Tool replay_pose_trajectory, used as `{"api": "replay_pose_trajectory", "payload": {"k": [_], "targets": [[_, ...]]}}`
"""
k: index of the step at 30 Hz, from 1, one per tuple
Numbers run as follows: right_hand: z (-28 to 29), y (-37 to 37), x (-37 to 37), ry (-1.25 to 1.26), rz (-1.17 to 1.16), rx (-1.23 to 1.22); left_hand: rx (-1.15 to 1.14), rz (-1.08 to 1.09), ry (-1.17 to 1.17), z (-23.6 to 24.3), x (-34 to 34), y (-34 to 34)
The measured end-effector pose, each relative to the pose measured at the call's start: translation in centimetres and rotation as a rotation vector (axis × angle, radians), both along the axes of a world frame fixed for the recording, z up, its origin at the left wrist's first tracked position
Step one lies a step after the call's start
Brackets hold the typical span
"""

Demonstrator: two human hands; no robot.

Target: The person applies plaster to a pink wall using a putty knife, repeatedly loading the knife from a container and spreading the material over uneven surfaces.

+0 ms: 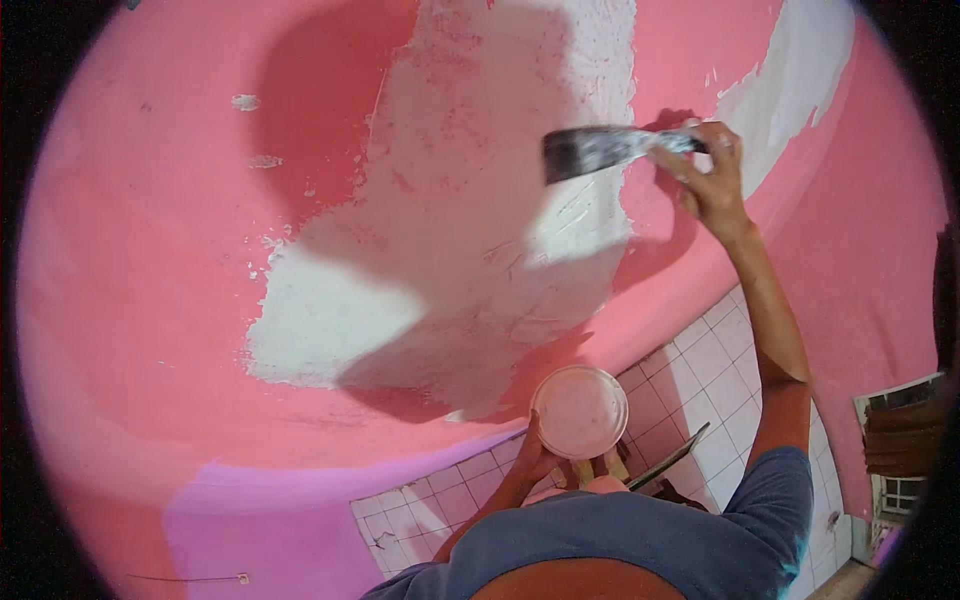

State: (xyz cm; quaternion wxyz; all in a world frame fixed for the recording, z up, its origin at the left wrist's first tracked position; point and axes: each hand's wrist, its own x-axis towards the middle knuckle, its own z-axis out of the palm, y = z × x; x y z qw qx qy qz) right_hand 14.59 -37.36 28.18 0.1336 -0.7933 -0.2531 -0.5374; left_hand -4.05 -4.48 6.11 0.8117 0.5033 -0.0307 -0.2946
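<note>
Against the pink wall, at the upper right of a broad scraped whitish patch, the right hand is closed round the handle of a wide brush, arm raised, bristles pointing left and lying on or just off the plaster; which of the two cannot be told; lower down, near the body, the left hand cups from below a round tub of pale pink paint, fingers curled about its base; a flat dark blade slants just beside the tub, and who or what holds it is hidden; tiled floor lies beneath. By my reading the work is mid-coat, paint being laid over the bare patch; the next stroke would call for a steady sweep leftward across the white, the tub kept level and within reach for reloading.
</note>
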Motion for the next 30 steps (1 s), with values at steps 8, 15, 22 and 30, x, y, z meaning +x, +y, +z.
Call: {"api": "replay_pose_trajectory", "payload": {"k": [8,15,22,30], "targets": [[-2.3,1.5,-2.2,0.143,0.232,0.200,-0.291,0.075,0.481,-2.2,0.4,0.2],[0.1,5.8,-0.8,-0.081,0.187,-0.321,-0.285,0.024,0.469,-3.2,0.9,-0.7],[-2.8,-4.2,-0.5,-0.062,-0.139,-0.096,-0.220,0.021,0.450,-1.5,0.6,-1.3],[-3.2,0.9,-2.1,0.147,0.127,0.151,-0.239,0.021,0.470,-3.5,0.7,-0.1]]}}
